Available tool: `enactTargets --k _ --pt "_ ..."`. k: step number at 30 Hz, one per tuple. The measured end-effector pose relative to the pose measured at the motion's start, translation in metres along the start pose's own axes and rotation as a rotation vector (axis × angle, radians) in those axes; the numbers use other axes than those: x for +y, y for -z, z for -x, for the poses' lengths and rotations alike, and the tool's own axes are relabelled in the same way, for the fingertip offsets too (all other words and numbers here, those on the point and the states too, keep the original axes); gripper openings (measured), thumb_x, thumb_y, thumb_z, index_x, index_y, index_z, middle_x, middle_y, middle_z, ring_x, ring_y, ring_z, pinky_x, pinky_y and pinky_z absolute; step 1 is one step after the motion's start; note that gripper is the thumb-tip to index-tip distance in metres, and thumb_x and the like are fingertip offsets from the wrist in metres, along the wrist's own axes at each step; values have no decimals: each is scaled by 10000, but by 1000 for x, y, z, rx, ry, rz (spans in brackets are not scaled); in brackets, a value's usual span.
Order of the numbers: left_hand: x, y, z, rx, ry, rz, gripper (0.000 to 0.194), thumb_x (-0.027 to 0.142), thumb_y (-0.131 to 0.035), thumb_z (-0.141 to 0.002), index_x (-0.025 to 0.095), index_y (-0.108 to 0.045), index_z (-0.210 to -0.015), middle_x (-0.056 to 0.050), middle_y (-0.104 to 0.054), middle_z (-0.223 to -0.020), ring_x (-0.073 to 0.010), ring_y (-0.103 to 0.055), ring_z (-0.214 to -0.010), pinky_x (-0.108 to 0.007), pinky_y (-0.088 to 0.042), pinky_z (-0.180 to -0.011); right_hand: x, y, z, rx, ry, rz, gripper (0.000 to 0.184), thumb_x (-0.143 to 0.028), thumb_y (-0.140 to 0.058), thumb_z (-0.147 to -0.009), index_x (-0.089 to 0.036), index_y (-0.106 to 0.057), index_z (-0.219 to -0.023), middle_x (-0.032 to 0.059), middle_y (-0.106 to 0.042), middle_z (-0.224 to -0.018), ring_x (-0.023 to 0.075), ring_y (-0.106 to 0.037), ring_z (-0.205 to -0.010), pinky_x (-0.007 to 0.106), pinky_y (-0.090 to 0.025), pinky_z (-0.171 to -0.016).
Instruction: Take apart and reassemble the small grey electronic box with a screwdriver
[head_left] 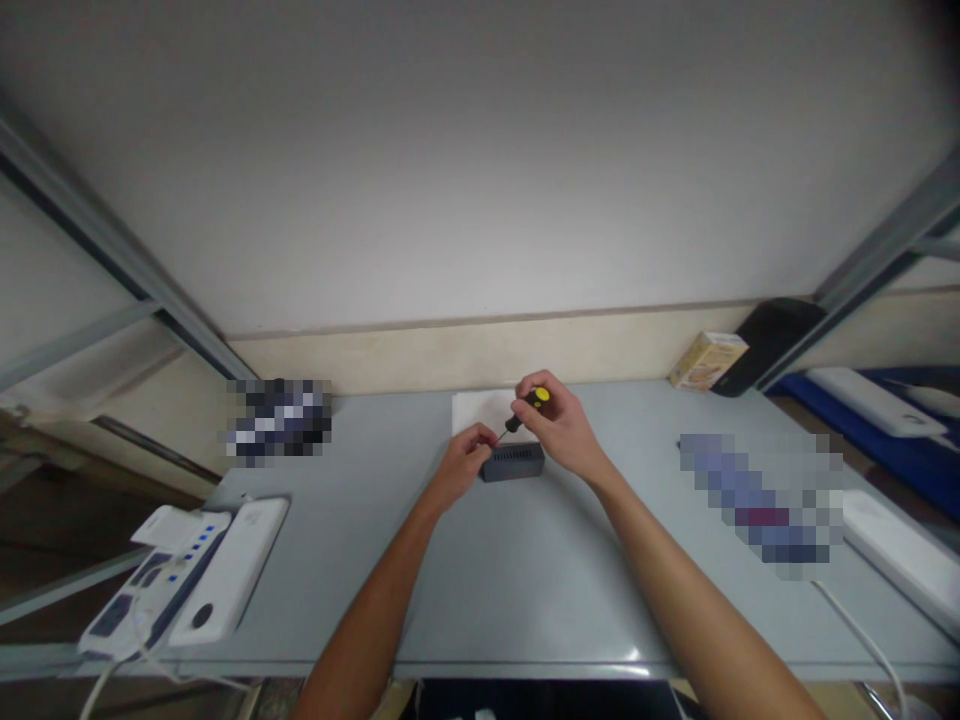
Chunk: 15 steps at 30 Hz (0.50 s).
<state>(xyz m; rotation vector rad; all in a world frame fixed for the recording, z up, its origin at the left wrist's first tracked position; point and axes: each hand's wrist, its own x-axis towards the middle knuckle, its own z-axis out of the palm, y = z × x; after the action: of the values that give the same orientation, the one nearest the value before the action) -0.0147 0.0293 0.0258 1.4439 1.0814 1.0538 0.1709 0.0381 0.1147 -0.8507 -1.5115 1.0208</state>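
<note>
A screwdriver (529,405) with a black and yellow handle is gripped in my right hand (559,420). Its thin shaft slants down and left toward the fingertips of my left hand (463,458). Those fingers are pinched close to the tip; whatever they hold there is too small to make out. Just below, a dark grey box (513,464) with a row of slots stands on the table, and my left hand is at its left end. White paper (480,410) lies behind the box, partly covered by my hands.
On the table's left (337,560) sit a white power strip (161,585) and a flat white device (232,570). A yellow carton (705,360) leans by a black object (776,340) at the back right. Blurred items lie on both sides. A white cable (855,625) runs off the front right.
</note>
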Motion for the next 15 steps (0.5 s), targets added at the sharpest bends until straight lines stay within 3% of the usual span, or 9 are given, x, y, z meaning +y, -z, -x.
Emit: enactTargets --k 6,11,15 --pt "-2 -3 -1 28 18 14 127 261 -507 -749 196 -608 -789 23 -538 -727 -150 -498 -725 -244 -391 -667 38 25 5 125 -112 -76 365 -543 -728 -873 -237 -634 -1049 -35 -571 -692 127 -508 -543 279 -420 -517" --pt "-3 -8 -2 69 19 62 162 258 -504 -753 196 -622 -845 9 -593 -795 -161 -543 -781 -255 -414 -721 72 49 13 290 -211 -123 471 -633 -722 -838 -215 -682 -1053 -38 -560 -675 119 -506 -534 271 -442 -510" --pt "-4 -2 -3 24 29 68 201 244 -522 -746 195 -628 -909 1 -628 -838 -165 -580 -829 -262 -425 -779 86 57 14 389 -293 -251 519 -667 -767 -774 -209 -676 -1000 -50 -529 -671 99 -479 -509 243 -397 -460"
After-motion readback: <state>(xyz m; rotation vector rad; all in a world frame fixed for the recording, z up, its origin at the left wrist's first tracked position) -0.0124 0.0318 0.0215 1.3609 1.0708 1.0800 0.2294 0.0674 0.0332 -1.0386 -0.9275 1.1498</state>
